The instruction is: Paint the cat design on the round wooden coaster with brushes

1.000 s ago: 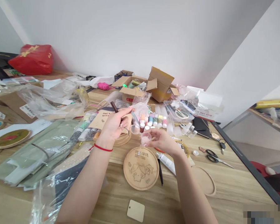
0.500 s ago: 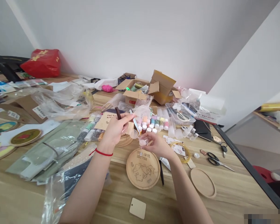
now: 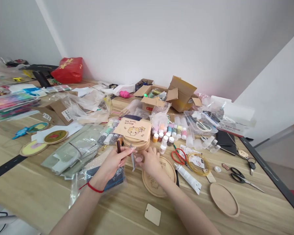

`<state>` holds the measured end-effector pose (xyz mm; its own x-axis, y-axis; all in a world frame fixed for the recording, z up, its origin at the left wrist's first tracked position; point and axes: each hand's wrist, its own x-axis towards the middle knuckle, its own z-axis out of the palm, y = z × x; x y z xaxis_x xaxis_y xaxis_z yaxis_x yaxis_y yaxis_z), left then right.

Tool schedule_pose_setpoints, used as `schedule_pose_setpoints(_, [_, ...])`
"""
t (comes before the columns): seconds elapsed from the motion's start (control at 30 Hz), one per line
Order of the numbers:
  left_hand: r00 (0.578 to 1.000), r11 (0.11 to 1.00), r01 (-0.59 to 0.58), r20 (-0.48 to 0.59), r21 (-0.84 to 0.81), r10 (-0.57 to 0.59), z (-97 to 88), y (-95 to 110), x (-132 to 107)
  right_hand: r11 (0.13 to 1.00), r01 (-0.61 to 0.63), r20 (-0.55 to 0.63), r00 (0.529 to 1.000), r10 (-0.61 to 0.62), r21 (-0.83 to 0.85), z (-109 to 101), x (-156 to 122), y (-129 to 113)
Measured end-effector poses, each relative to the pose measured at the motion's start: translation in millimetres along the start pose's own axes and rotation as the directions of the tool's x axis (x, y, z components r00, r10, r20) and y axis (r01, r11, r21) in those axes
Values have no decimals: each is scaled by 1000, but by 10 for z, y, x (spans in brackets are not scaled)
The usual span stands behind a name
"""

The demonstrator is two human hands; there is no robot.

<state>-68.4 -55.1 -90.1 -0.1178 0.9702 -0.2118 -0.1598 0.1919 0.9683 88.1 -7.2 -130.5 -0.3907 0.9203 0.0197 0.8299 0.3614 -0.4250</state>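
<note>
My left hand (image 3: pixel 112 162), with a red string at the wrist, is closed on a dark brown pen (image 3: pixel 118 147) and a thin metal tool (image 3: pixel 132 160) that points down. My right hand (image 3: pixel 150 160) is closed round a small clear cup (image 3: pixel 138 159) with pink in it, right beside the left hand's fingers. Both hands are low over the table, at the upper left edge of an engraved round wooden disc (image 3: pixel 159 182). A stack of wooden rounds (image 3: pixel 137 144) topped by a cat-printed card (image 3: pixel 133 129) stands just behind them.
Small paint jars (image 3: pixel 170 133), red scissors (image 3: pixel 178 156), a white tube (image 3: pixel 188 178), a gold wire coil (image 3: pixel 198 160), a round wooden tray (image 3: pixel 224 199), a square wooden tag (image 3: pixel 152 214) and black scissors (image 3: pixel 240 178) lie right. Plastic bags (image 3: pixel 71 153) cover the left; cardboard boxes (image 3: pixel 161 94) stand behind.
Both hands have come down from in front of the paint jars to the table by the engraved disc. The view has swung left, showing more of the table's left side.
</note>
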Motion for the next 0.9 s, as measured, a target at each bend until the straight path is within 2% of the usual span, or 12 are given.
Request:
schedule_pose_setpoints(0.13, [998,998,65,-3,26,-65,-24,-94,-46,999,-25,2,1000,25,-30,63,-5,31])
schedule_pose_setpoints(0.27, [997,996,75,-19,53,-74,-11,-117,-62,999,-31,37,999,32,-37,55,8,31])
schedule_pose_setpoints(0.43, [999,997,41,-39,72,-38,16,-61,-80,1000,-26,88,996,27,-8,-33,-17,-7])
schedule_pose_setpoints(0.57, [999,997,35,-44,74,-32,45,8,-92,999,-21,41,999,19,37,-167,-84,17])
schedule_pose_setpoints(0.67, [999,997,32,-46,73,-29,71,50,-96,988,-12,-32,999,17,156,-302,-153,97])
schedule_pose_setpoints(0.77, [1000,999,14,-7,42,-13,125,86,-109,918,34,-80,997,-2,395,-423,-265,179])
schedule_pose_setpoints(0.9, [999,999,20,40,-33,-19,282,89,-145,746,-10,24,1000,-9,666,-439,-485,186])
